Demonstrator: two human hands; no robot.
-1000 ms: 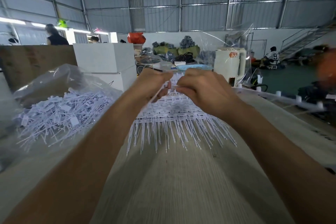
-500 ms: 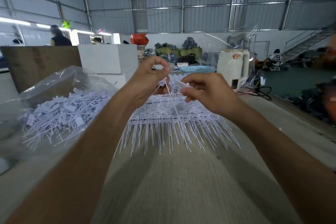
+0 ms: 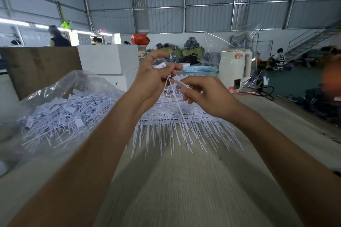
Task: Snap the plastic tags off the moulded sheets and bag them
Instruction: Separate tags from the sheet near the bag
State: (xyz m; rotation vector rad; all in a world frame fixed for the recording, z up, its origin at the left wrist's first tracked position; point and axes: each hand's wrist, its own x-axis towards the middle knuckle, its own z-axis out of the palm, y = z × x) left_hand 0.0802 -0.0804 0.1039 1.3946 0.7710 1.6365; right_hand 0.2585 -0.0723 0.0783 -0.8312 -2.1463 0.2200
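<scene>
Currently your left hand (image 3: 155, 81) is pinching freed tags (image 3: 168, 81) while your right hand (image 3: 201, 96) is gripping one above the moulded sheets (image 3: 177, 116); keep twisting cleanly, then drop them into the bag (image 3: 60, 114) beside your left arm.

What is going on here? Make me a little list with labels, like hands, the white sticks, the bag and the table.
left hand: raised, pinching a few loose white tags
right hand: pinching one tag beside the left hand
moulded sheets: stacked on the table, thin tails fanned toward the person
bag: clear plastic, on the left, filled with snapped-off tags
table: pale and streaky
</scene>
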